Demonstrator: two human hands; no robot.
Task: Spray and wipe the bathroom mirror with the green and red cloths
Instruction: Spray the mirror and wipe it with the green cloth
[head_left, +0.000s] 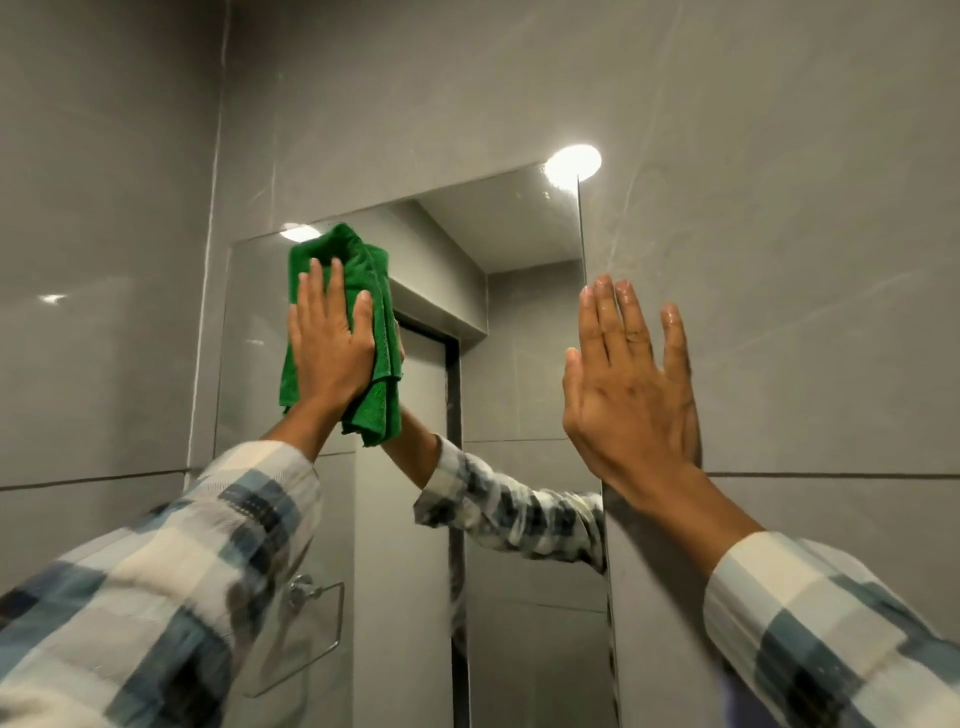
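Observation:
A frameless bathroom mirror (519, 322) hangs on the grey tiled wall. My left hand (330, 348) presses a bunched green cloth (376, 332) flat against the mirror's upper left part, fingers spread over the fabric; the cloth's lower end hangs below my palm. My right hand (631, 384) lies flat with fingers apart on the wall tile just right of the mirror's right edge, holding nothing; its fingertips look wet. The mirror reflects my left forearm in its checked sleeve. No red cloth or spray bottle shows.
Grey glossy wall tiles (779, 208) surround the mirror. A chrome towel ring (317, 618) appears low in the mirror. The reflection shows a doorway and a white door (415, 467). A ceiling light glare (574, 162) sits at the mirror's top right corner.

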